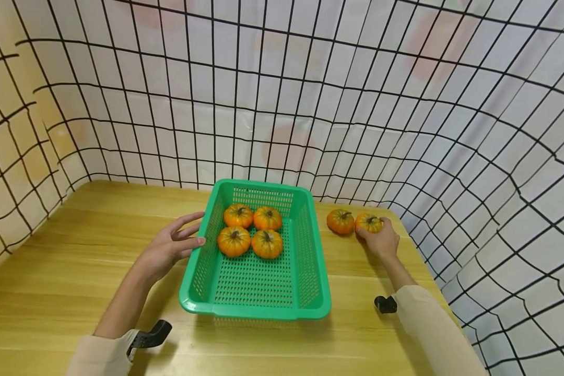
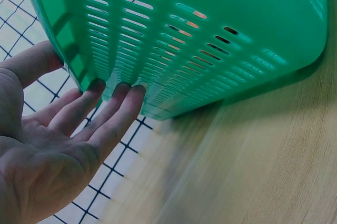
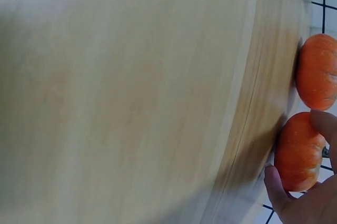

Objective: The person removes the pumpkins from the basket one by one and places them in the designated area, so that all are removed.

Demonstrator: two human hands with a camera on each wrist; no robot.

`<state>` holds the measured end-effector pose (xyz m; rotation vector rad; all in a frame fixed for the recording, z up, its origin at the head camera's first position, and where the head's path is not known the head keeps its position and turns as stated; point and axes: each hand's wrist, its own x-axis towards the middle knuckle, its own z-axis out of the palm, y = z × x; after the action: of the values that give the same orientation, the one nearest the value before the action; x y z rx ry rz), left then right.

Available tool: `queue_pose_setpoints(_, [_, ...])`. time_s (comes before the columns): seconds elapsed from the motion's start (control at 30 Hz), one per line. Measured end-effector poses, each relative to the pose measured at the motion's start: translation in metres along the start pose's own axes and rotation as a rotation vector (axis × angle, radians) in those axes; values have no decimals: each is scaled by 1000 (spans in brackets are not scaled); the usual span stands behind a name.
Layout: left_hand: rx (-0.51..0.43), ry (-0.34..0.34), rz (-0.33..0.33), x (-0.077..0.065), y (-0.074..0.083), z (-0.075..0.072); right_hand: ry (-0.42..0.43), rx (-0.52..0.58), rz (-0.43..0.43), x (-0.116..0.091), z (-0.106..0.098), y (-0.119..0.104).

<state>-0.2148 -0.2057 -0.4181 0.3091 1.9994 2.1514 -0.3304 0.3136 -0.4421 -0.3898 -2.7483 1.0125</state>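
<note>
A green plastic basket (image 1: 256,312) holds several small orange pumpkins (image 1: 235,241) grouped in its far left part. At its left side is my left hand (image 1: 171,245), thumb at the rim and fairly straight fingertips touching the slotted outer wall (image 2: 210,29). Off to the basket's right, two more pumpkins sit side by side near the table's far edge. My right hand (image 1: 382,240) grips the outer pumpkin (image 1: 368,222) between thumb and fingers, as the right wrist view also shows (image 3: 297,153). The other pumpkin (image 1: 340,222) lies close beside it, untouched by the hand.
The wooden table (image 1: 66,261) carries everything. White sheeting behind a black wire grid (image 1: 282,104) rises along the back and both sides. A black wrist-camera mount (image 1: 151,335) juts from the left sleeve, another (image 1: 385,304) from the right.
</note>
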Motion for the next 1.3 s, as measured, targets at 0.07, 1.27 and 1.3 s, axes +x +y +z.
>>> queue_pose_setpoints(0.07, [-2, 0, 0, 0, 0, 0, -9, -15, -9, 1, -1, -1])
queue_pose_setpoints(1.27, [-2, -5, -6, 0, -1, -1, -88, -86, 8, 4, -7, 1])
queue_pose_setpoints(1.3, [-2, -5, -6, 0, -1, -1, -91, -83, 14, 4, -8, 2])
